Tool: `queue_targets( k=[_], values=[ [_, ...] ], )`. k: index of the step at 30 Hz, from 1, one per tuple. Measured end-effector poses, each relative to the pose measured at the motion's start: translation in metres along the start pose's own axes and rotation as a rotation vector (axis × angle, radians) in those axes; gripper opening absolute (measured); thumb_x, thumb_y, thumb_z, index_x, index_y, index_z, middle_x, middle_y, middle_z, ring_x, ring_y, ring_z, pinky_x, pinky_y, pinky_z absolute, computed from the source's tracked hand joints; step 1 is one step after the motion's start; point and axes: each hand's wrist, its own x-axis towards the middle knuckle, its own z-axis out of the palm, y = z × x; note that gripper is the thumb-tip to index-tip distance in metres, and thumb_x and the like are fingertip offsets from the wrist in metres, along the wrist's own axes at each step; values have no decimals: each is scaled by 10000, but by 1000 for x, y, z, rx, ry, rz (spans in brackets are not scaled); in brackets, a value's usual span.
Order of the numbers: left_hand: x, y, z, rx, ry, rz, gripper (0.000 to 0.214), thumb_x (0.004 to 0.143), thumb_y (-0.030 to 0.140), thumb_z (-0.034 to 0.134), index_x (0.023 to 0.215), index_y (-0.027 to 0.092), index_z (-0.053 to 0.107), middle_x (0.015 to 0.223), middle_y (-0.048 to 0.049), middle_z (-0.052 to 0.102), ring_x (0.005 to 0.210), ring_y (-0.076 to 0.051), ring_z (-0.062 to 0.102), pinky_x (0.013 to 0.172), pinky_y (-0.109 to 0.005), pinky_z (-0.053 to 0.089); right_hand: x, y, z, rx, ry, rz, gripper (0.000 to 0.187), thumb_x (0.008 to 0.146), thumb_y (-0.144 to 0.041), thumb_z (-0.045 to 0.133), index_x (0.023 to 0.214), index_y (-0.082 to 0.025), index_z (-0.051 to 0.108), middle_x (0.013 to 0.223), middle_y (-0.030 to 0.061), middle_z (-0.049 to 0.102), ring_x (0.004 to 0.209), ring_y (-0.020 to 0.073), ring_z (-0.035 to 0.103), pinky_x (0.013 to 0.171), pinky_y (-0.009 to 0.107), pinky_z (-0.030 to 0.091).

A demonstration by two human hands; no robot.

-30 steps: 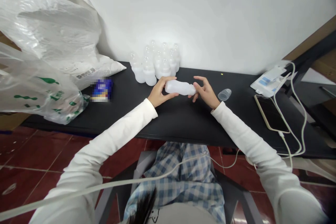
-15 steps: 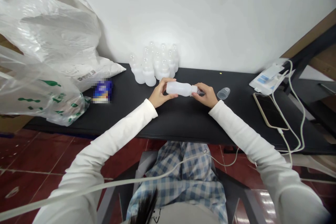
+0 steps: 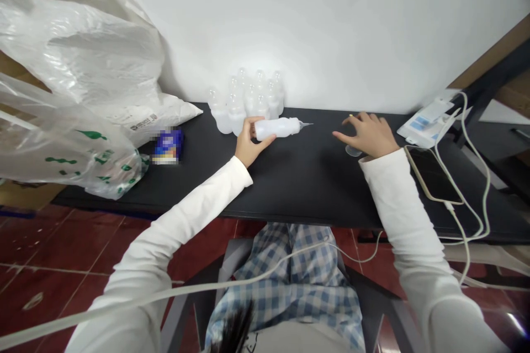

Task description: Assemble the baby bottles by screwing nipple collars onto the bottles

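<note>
My left hand (image 3: 249, 144) grips the base end of a white plastic bottle (image 3: 276, 128), which lies sideways above the table with its clear narrow tip pointing right. My right hand (image 3: 370, 135) is empty, thumb and fingers apart, hovering over a clear plastic cap (image 3: 353, 150) that it partly hides. Whether the fingers touch the cap, I cannot tell. Behind my left hand several similar white bottles with clear domed caps (image 3: 248, 96) stand in a cluster by the wall.
A phone (image 3: 433, 174) with a charging cable and a white-and-blue packet (image 3: 426, 121) lie at the right of the black table (image 3: 298, 187). To the left are large plastic bags (image 3: 95, 66) and a small blue packet (image 3: 169, 146). A white cable crosses my lap.
My right hand has let go of the bottle's neck and moved right, over the clear cap. My left hand has raised the bottle slightly, and its tip is now uncovered.
</note>
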Motion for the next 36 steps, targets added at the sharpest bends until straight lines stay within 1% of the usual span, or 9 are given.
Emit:
queue_targets(
  k=[3, 5, 10, 15, 21, 27, 30, 33, 36],
  values=[
    [2, -2, 0, -35, 78, -7, 643, 758, 662, 741, 1182, 233, 517, 1146, -71, 629, 1058, -208, 657, 869, -328, 557, -2, 27, 6, 39, -327, 110, 414, 733, -563, 769, 916, -194, 724, 821, 111, 696, 767, 280, 649, 724, 421, 512],
    [2, -1, 0, -53, 99, 7, 620, 764, 662, 734, 1158, 230, 528, 1139, -70, 620, 1067, -206, 650, 863, -319, 560, -1, 30, 8, 171, -362, 66, 309, 758, -499, 754, 870, -213, 719, 754, 68, 699, 719, 243, 653, 702, 387, 523],
    [2, -1, 3, -172, 48, -62, 599, 761, 665, 728, 1119, 226, 534, 1058, -55, 613, 891, -166, 662, 647, -251, 558, 7, -7, -8, 704, 72, -53, 451, 872, -558, 636, 1180, -231, 661, 1103, 72, 729, 953, 224, 692, 848, 376, 561],
    [1, 3, 8, -259, -14, -157, 611, 741, 699, 717, 1067, 225, 510, 954, -26, 620, 644, -102, 612, 497, -223, 497, 3, -54, -5, 1027, 78, -243, 513, 801, -584, 741, 1189, -258, 666, 1212, 75, 699, 1079, 229, 685, 961, 400, 571],
    [-2, 16, 3, -353, -154, -403, 588, 713, 713, 723, 861, 214, 450, 592, 51, 550, 414, -60, 461, 371, -178, 315, -12, -91, 20, 877, 164, -436, 440, 858, -525, 710, 1209, -264, 668, 1192, 85, 714, 1108, 239, 680, 969, 405, 576],
    [1, 30, 0, -531, -508, -711, 635, 770, 822, 522, 733, 189, 491, 403, 82, 345, 306, -34, 206, 343, -208, 97, -21, -103, 29, 678, 276, -553, 404, 909, -556, 627, 1204, -283, 665, 1091, 69, 712, 973, 192, 703, 857, 314, 594],
    [-3, 32, 4, -482, -468, -563, 621, 780, 823, 532, 764, 210, 440, 444, 83, 376, 334, -43, 244, 361, -204, 133, -28, -115, 24, 665, 317, -454, 405, 889, -603, 614, 1061, -245, 691, 871, 53, 699, 763, 171, 679, 689, 274, 572],
    [-9, 27, 8, -311, -290, -259, 629, 772, 828, 559, 883, 218, 454, 620, 44, 512, 467, -81, 442, 440, -210, 325, -30, -126, 11, 797, 337, -148, 379, 862, -599, 606, 914, -226, 650, 780, 37, 684, 683, 161, 645, 645, 270, 540],
    [-11, 18, 7, -31, -181, 111, 679, 725, 784, 672, 1055, 216, 501, 915, -34, 611, 785, -170, 627, 692, -313, 519, -22, -127, 1, 1066, 71, 225, 388, 941, -513, 457, 689, -221, 505, 496, -19, 524, 440, 104, 451, 463, 226, 396]
  ],
)
